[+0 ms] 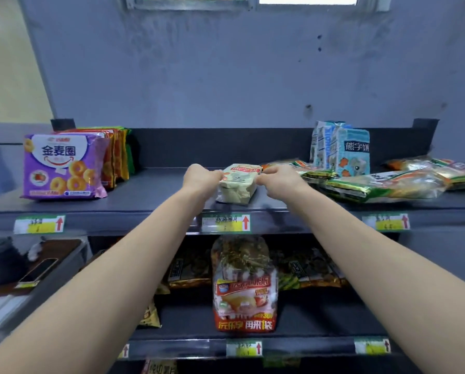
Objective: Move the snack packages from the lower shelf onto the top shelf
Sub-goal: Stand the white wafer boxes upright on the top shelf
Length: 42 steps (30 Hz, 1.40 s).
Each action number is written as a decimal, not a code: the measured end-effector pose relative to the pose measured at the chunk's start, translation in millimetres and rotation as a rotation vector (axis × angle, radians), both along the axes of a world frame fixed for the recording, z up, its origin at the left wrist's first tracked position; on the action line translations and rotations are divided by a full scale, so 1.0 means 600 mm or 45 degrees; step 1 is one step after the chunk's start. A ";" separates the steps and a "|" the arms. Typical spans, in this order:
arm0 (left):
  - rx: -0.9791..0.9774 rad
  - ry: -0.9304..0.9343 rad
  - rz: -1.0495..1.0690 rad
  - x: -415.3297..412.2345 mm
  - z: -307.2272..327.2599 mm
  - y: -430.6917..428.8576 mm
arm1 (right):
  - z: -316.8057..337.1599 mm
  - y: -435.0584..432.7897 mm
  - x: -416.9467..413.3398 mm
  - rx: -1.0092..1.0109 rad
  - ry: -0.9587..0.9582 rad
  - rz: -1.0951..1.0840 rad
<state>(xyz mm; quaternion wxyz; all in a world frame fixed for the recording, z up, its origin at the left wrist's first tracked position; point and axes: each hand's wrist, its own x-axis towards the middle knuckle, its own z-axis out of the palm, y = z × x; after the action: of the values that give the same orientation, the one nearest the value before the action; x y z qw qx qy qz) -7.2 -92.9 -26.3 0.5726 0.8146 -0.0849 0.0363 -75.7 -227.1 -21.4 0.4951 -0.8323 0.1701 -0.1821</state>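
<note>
Head view: left hand point(202, 180) and right hand point(279, 181) each pinch one end of the cream snack package point(239, 188), grip tight on it. The package sits mid top shelf point(169, 197). A red bagged snack point(244, 288) stands on the lower shelf point(323, 318).

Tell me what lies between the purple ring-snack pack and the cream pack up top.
In the head view, bare top shelf lies between the purple pack and the cream pack, crossed only by the left hand gripping that pack.
</note>
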 end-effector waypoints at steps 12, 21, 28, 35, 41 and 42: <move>-0.095 0.220 -0.055 0.027 -0.006 -0.020 | -0.023 -0.012 0.074 0.363 0.053 0.033; -0.509 0.078 -0.339 -0.023 0.024 -0.071 | 0.026 -0.044 -0.007 0.345 -0.310 -0.033; -0.615 0.004 -0.592 -0.085 0.053 -0.217 | 0.076 -0.187 -0.098 0.105 -0.457 -0.164; -0.582 0.054 -0.674 -0.115 0.069 -0.378 | 0.091 -0.376 -0.135 0.092 -0.338 -0.097; -0.406 0.103 -0.601 -0.114 0.064 -0.465 | 0.085 -0.489 -0.141 0.111 -0.107 0.065; -0.368 0.096 -0.599 -0.114 0.063 -0.475 | 0.082 -0.501 -0.141 0.126 -0.078 0.090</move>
<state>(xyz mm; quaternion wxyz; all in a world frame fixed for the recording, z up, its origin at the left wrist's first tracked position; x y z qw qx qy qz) -75.5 -377.9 11.8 0.6784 0.6831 -0.2443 -0.1163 -160.0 -527.8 27.7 0.5468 -0.8063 0.1341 -0.1810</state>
